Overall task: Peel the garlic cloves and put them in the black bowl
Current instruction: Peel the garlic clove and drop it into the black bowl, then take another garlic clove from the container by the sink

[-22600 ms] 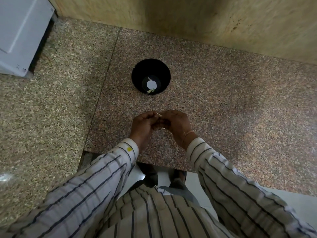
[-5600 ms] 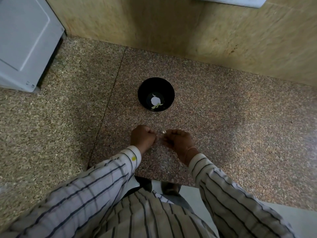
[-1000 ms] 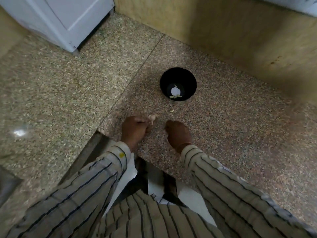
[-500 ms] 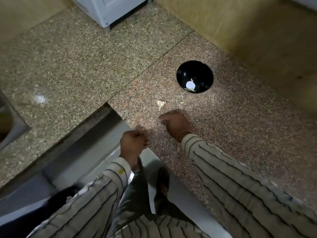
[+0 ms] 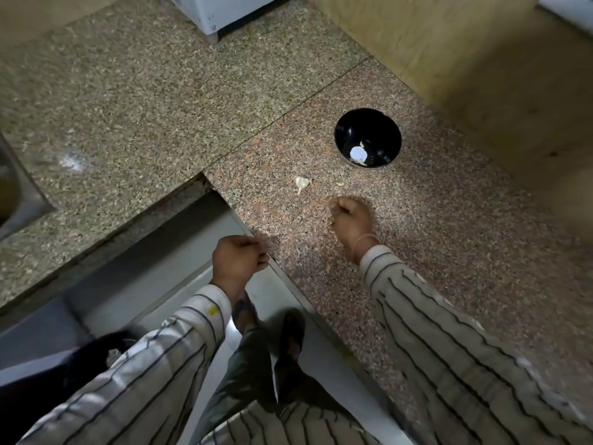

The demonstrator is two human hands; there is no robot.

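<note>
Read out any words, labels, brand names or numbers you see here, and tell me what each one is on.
No text in this view can be read.
black bowl: no print or label visible.
white appliance at the top edge: no lettering on the part in view.
yellow spot on the left sleeve: a blurred mark, with no writing I can make out.

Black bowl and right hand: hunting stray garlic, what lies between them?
Head view: a small pale garlic scrap on the speckled granite counter, between the round black bowl and the right hand; a whitish garlic clove lies slightly leftward.
</note>
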